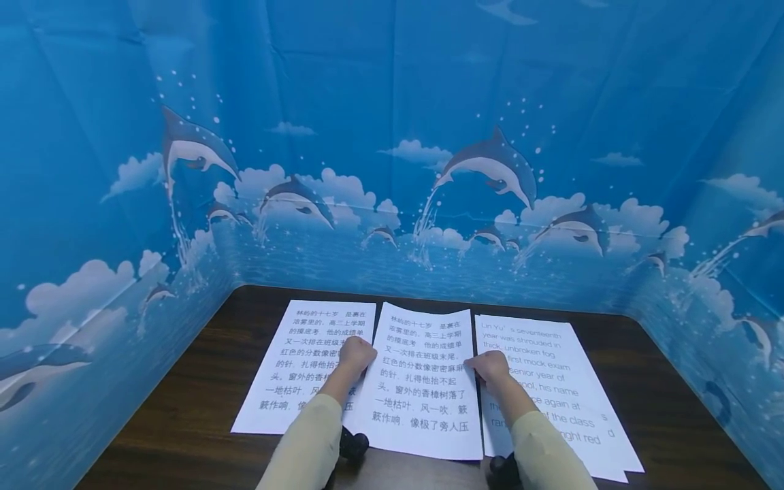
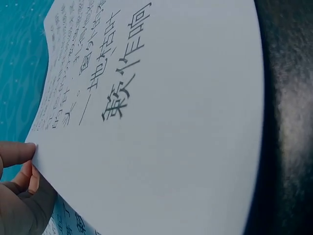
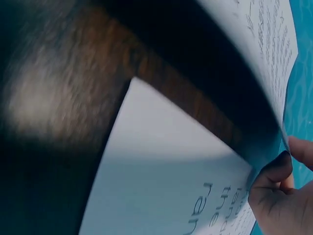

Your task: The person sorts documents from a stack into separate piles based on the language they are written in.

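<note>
A white sheet of paper printed with Chinese characters is held by both hands in the middle of the head view. My left hand pinches its left edge, thumb and fingers gripping the paper in the left wrist view. At the opposite edge, my right hand pinches the paper between thumb and finger. The held sheet bows up off the table in the right wrist view, with dark shadow beneath it. A second Chinese-printed sheet lies to the left, partly behind my left hand and forearm.
English-printed sheets lie overlapped on the right, partly covered by my right hand and forearm. All the paper is on a dark brown wooden table. A blue curtain with dolphins and clouds surrounds the table's back and sides.
</note>
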A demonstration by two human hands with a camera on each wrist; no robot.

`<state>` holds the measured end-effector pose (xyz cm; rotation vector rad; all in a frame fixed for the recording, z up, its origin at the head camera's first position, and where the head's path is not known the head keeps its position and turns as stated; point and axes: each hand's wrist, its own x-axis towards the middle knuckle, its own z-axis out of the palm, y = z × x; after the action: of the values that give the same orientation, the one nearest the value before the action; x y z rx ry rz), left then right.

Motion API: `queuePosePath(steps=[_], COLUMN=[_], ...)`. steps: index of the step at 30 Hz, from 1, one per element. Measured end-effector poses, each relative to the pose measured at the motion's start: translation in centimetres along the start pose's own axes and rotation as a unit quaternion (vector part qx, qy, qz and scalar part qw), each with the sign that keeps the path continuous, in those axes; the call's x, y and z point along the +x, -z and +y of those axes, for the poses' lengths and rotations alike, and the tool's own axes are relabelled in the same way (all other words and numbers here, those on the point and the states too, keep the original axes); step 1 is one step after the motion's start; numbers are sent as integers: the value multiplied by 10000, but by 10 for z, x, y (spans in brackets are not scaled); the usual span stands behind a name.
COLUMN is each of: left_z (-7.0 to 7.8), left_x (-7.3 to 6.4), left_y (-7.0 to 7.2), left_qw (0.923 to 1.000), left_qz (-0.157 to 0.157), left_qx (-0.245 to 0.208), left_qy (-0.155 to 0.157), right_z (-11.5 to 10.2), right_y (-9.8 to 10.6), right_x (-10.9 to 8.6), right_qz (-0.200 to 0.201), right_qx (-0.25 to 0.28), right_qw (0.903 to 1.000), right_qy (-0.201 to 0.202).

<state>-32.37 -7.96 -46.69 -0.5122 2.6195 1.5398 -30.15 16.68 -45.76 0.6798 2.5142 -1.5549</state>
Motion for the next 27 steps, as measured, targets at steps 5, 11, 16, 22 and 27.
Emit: queuePosePath(steps=[5,11,16,22,27], left_z=[-2,-1,1,6,9], left_x=[-3,-2,-2,-2,-2], left_y=[-1,-2,-2,1,2], left_qw=[10000,9998,9997,9996,9992], left_qz=[-12,2,-40,-45,-22], left_qx=[18,146,224,254,353], left_qy=[-93,-117,-131,-125,-203], right_z=[-2,-1,-5,-8,-9], right_y=[-2,0,2,6,9], right_x=[-2,0,0,-3,-2], right_qz=[224,220,253,349,398], right_qx=[-348,-545,-789,-933,-1025], right_qw=[9991,9982,9965,9950,9932], right_qy=[34,-80,-71,83,370])
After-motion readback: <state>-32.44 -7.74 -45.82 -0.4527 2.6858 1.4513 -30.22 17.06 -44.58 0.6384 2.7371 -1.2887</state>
